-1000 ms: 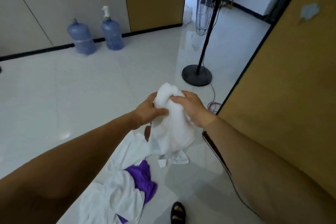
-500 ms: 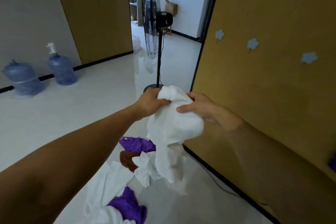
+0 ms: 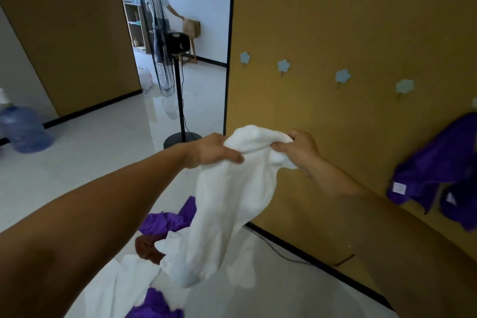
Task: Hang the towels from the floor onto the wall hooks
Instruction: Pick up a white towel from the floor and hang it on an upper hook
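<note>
- Since last frame we swung wallward; four flower-shaped hooks (image 3: pixel 342 75) show.
- Left hand (image 3: pixel 210 151) and right hand (image 3: pixel 300 150) pinch the bunched top edge of the soft white towel (image 3: pixel 227 201).
- Bare wall (image 3: pixel 335 20) between towel and hooks.

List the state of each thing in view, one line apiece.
white towel: lifted, bunched, gripped at its top by both hands, lower end hanging.
left hand: grips the towel.
right hand: pinches the towel.
wall hooks: four in a row, bare.
purple towel: hanging against the wall.
floor pile: white, purple, brown towels, on the floor.
fan: upright; running or not, cannot tell.
</note>
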{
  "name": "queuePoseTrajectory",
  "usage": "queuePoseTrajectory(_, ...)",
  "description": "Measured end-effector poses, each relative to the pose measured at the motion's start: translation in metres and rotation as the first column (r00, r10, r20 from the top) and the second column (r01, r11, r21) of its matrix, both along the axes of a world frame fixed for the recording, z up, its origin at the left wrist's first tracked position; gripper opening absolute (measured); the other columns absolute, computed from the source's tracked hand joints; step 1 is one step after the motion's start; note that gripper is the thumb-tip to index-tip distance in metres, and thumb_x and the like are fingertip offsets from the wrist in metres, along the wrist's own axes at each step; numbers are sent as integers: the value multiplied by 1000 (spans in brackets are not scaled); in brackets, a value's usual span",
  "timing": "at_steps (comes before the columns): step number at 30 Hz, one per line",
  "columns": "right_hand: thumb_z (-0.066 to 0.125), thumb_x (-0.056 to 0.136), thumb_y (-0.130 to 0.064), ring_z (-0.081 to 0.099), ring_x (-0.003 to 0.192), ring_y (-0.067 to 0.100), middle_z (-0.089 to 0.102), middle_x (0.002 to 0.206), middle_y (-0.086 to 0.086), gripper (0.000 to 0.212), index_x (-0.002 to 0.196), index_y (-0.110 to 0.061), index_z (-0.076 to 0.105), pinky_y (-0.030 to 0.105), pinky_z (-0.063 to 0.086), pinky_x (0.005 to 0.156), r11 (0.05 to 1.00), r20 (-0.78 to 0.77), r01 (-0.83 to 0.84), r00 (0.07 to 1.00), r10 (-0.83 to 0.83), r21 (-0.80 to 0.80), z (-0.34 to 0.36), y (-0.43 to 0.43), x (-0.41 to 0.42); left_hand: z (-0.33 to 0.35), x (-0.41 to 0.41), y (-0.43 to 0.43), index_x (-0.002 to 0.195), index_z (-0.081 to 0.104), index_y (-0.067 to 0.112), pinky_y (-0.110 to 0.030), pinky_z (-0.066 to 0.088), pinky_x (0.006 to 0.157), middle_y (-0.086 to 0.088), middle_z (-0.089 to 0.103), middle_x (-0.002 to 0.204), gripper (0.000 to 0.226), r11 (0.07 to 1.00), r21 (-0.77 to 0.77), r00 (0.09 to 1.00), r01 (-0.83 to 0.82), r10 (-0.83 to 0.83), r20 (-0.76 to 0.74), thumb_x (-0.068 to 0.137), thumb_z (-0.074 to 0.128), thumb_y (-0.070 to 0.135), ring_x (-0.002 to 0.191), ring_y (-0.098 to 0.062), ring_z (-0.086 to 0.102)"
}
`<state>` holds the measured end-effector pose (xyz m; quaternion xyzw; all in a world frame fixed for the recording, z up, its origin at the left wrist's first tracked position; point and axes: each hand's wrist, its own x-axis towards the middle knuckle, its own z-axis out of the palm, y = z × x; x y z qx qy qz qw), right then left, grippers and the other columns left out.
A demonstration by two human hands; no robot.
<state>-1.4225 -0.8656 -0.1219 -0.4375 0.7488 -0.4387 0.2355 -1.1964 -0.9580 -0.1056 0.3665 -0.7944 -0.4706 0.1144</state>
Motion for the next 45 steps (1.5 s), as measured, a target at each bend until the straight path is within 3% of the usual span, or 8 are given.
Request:
queuePoseTrajectory(10,79,62,-61,72,87,25,74,99,7,71,112,-14,64,41,60,76,989,456,-27,889,-43,146,-2,89,-66,24,-108,70,114,63,13,-42,57,81,-7,73,102,45,974,217,916,-65,144,-375,79,71,40,93,-26,70)
queuePoseTrajectory(15,68,85,-37,72,90,22,73,107,10,42,116,-8,66,34,56,73,977,625,-189,776,88,97,2,125,-94,25,-148,98,113,63,16,-31,55,74,-3,71,105,39,994,54,921,-94,107,-375,87,63,45,93,-20,69)
queuePoseTrajectory(20,59,93,-13,66,102,34,68,113,19,29,119,0,61,49,52,93,969,764,186,646,2,-160,24,139,-121,20,-170,118,104,59,26,-25,53,65,9,67,95,38,998,33,990,-46,50,-131,81,66,55,85,-13,66)
queuePoseTrajectory(26,53,97,-30,63,92,19,66,101,0,29,119,-15,62,36,53,86,907,418,374,868,-268,-195,26,152,-156,20,-171,116,121,61,19,-40,54,91,0,70,114,55,917,226,919,329,-366,148,71,81,31,102,-21,67)
queuePoseTrajectory(30,49,97,-37,59,112,28,62,124,10,46,129,-5,58,38,48,97,903,126,417,906,-404,-104,16,152,-168,21,-193,110,109,61,12,-30,53,71,0,66,102,54,974,-151,930,166,-104,352,71,77,48,87,-18,64)
queuePoseTrajectory(35,46,97,-41,60,90,21,66,114,10,48,123,-4,59,30,49,75,915,98,404,911,-401,-5,12,151,-160,25,-225,113,99,58,10,-28,51,56,-4,64,84,39,983,95,984,-160,166,-58,83,64,45,73,-21,64)
queuePoseTrajectory(39,55,92,-51,72,88,12,74,98,-6,39,121,-25,61,30,58,69,995,476,71,879,-26,-77,18,154,-131,39,-243,122,108,60,8,-41,55,87,-12,70,102,39,920,388,971,52,44,-235,88,58,41,94,-28,67)
queuePoseTrajectory(45,77,81,-19,63,111,24,65,122,8,53,128,-9,56,39,52,95,977,291,129,954,-76,-169,17,145,-123,46,-242,109,103,64,18,-33,44,71,-3,57,90,28,898,349,935,269,-156,-319,85,56,36,80,-19,53)
